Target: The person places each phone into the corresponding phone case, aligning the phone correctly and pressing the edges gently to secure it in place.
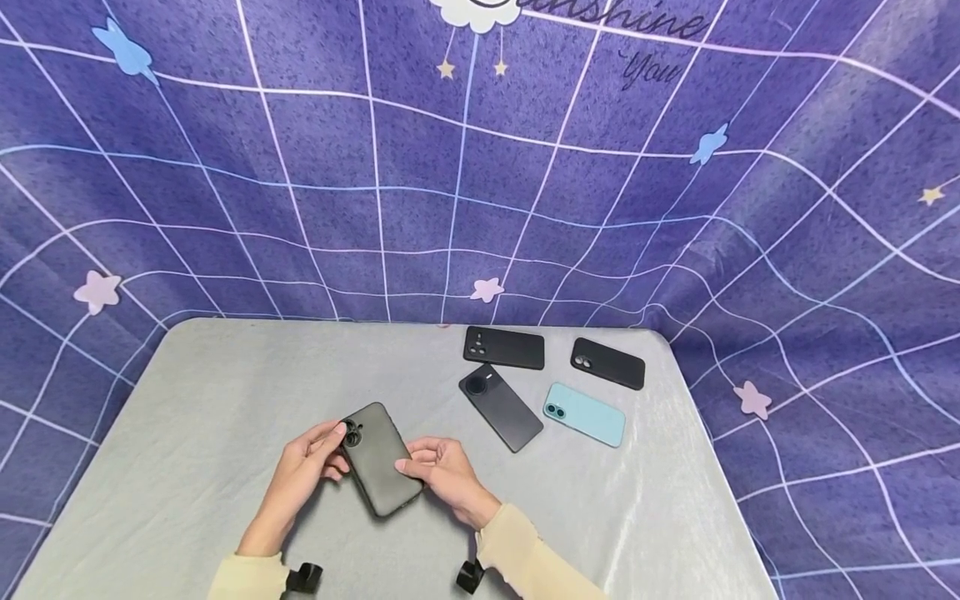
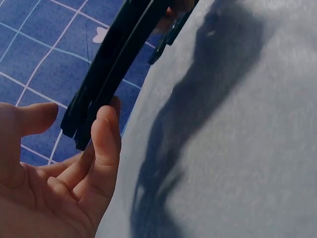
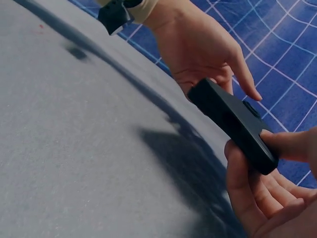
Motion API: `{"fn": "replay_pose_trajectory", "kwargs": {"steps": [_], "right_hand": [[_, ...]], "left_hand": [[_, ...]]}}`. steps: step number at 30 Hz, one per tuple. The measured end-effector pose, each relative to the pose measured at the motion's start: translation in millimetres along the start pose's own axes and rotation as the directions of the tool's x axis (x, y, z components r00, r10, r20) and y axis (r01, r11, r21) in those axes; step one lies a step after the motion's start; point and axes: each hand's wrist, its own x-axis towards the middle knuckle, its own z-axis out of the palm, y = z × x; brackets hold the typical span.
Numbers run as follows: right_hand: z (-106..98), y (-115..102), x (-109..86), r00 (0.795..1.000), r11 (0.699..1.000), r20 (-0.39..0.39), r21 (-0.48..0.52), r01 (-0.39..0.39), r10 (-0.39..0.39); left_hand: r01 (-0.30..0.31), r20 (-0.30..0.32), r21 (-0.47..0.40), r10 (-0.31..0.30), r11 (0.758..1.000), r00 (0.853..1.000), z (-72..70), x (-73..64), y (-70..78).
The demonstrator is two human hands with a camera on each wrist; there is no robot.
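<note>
Since only the right hand [image 1: 448, 479] is really pinching that dark phone case [image 1: 382, 468], I'd keep that grip steady while the left hand [image 1: 302, 467] is loose, thumb clear.

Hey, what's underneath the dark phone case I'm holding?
Fingers of your right hand curl under the dark phone case, above the gray tabletop. In the head view, the case covers part of those fingers and the tabletop directly behind it.

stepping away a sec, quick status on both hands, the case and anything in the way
Right hand pinching dark phone case near its lower end. Left hand at its upper corner. Nothing seen blocking; teal phone lies apart, to the right.
</note>
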Motion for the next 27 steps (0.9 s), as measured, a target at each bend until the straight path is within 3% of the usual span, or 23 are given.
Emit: {"fn": "replay_pose_trajectory", "kwargs": {"steps": [9, 27], "right_hand": [[-1.9, -1.5, -4.9, 0.998, 0.999, 0.060, 0.018, -0.031, 0.030], [-6.2, 0.9, -8.5, 0.997, 1.000, 0.072, -0.012, -0.025, 0.026]], "left_hand": [[-0.021, 0.022, 0.076, 0.019, 0.997, 1.000, -5.1, 0.2, -2.1], [-0.036, 0.087, 0.071, 0.029, 0.997, 0.996, -6.3, -3.0, 0.0]]}}
